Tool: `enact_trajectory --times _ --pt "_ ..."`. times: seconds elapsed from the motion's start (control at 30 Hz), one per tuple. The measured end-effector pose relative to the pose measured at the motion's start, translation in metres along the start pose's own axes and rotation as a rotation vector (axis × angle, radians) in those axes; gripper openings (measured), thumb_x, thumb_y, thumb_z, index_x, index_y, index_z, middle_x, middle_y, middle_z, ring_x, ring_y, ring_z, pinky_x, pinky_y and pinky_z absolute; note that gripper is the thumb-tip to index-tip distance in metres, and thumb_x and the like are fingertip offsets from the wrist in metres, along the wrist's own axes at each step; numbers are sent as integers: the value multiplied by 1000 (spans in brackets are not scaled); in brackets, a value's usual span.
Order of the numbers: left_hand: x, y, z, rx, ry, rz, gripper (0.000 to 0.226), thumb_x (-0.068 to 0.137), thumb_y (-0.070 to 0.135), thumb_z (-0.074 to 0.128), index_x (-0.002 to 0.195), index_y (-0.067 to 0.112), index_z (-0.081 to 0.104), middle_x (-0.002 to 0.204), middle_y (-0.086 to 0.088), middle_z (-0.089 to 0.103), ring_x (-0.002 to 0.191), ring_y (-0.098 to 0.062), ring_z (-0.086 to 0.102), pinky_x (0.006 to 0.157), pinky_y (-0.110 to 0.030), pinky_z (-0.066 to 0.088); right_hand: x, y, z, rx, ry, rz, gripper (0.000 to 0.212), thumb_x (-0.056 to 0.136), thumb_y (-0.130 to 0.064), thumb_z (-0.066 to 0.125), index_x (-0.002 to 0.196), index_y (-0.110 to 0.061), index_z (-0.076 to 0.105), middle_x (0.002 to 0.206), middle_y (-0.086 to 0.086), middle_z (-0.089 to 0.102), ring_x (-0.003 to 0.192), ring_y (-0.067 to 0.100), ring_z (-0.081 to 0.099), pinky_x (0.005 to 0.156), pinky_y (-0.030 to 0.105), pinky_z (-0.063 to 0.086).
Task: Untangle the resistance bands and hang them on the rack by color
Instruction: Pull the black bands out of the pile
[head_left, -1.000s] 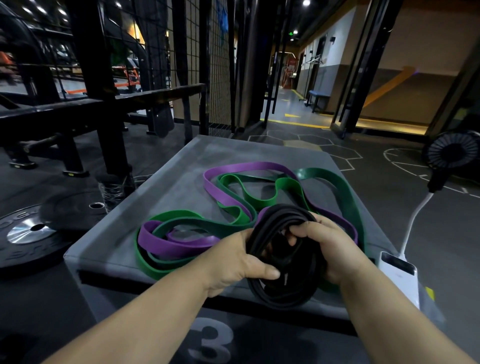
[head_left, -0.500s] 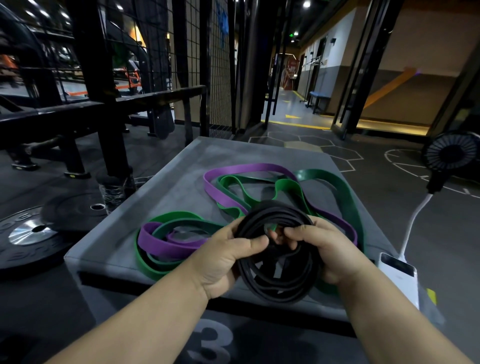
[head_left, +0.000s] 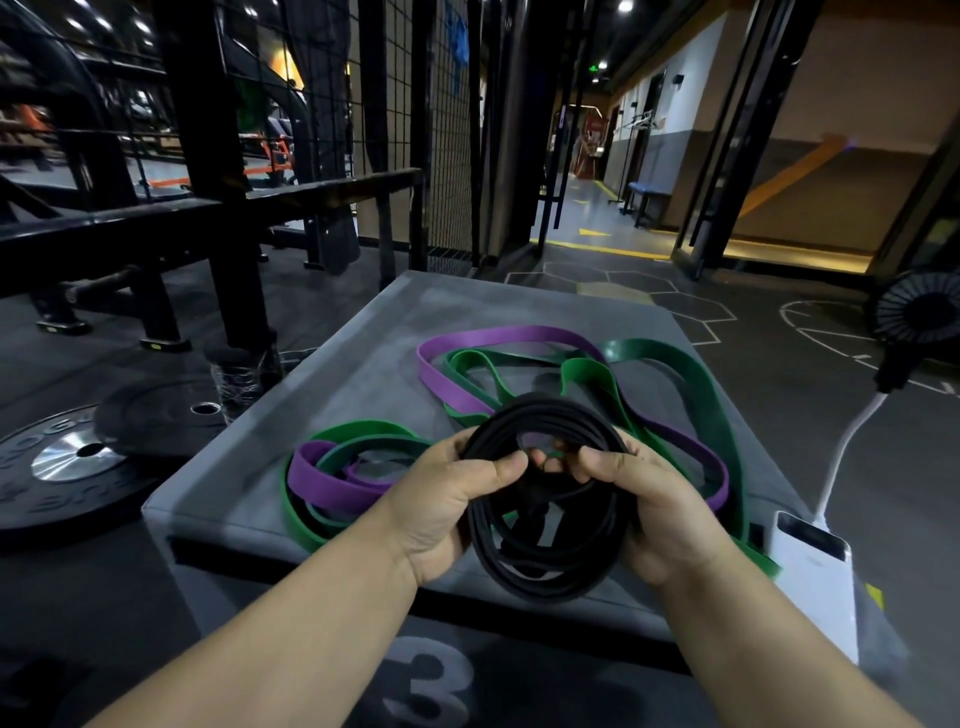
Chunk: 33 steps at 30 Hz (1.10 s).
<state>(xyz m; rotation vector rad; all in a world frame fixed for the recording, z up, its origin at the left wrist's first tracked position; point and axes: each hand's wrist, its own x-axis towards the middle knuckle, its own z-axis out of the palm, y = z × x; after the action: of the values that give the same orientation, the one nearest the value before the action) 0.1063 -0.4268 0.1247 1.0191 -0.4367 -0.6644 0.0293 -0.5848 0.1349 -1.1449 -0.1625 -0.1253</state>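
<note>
Here, two bare hands hold one black coil of band (head_left: 543, 410) upright over the near part of a grey padded box (head_left: 363, 364), whose front face bears a large 3. The left hand (head_left: 447, 499) clamps the coil's upper left side, thumb across the front strands and fingers curled behind. The right hand (head_left: 654, 514) grips the upper right side the same way, so the two thumbs sit close together at the coil's opening. The coil shows several black loops stacked together, and whether they make one band or more cannot be told. Behind it, flat on the box top, purple band (head_left: 498, 335) and green band (head_left: 587, 371) lie wound through each other in one tangle, with two clusters of loops: one at the left near the left wrist, one at the far right. The green comes in two shades, a brighter one and a darker, wider one (head_left: 691, 384). One white power bank (head_left: 810, 577) rests at the box's right near corner, one white cable (head_left: 841, 457) rising from it toward one small black fan (head_left: 919, 312). Two weight plates (head_left: 52, 478) lie overlapping on the floor to the left, beside a black steel frame (head_left: 208, 156).
</note>
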Motion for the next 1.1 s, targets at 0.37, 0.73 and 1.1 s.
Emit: enact_trajectory --times 0.37,0.73,1.1 --pt "-13 15 -10 25 17 -41 27 70 1 65 96 -2 68 120 -35 58 114 -48 57 102 -52 45 3 6 13 -72 -17 -20 33 62 -31 83 60 -12 56 66 9 59 65 18 59 68 29 51" --pt "-74 58 -33 117 7 23 4 70 11 70 66 11 71 77 -10 61 77 -25 60 75 -34 51 22 7 61 -19 -247 5 31 64 -23 81 61 -15 51 59 8 43 59 19 45 66 34 40" --pt "-175 153 -68 275 432 403 28 72 3 68 100 0 67 99 -23 71 90 -36 68 79 -41 57 68 -2 229 -208 -418 -116 18 81 -13 65 65 -20 63 57 3 50 51 12 47 55 22 43"
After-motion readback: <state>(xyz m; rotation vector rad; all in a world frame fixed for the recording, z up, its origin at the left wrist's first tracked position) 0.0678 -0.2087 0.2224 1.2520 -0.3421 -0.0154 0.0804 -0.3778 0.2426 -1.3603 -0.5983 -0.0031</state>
